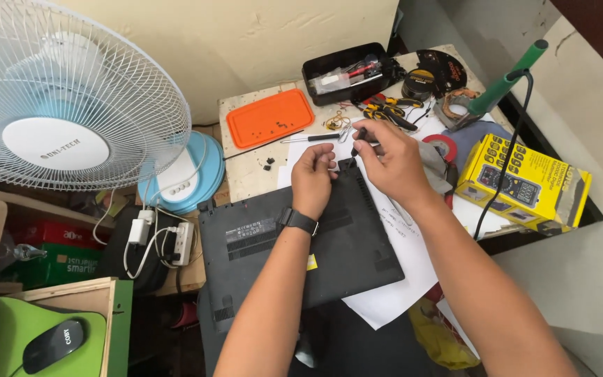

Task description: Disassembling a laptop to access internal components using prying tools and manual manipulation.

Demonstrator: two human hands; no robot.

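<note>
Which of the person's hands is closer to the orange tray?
Left. The left hand rests on the laptop's far edge, just below-right of the orange tray; the right hand, pinching a small dark tool, is farther right.

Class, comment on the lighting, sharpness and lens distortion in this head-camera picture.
Head view: soft, even daylight with faint shadows; the laptop and both hands, left and right, are sharp; no strong glare; the wide lens bows the fan at the left edge.
</note>
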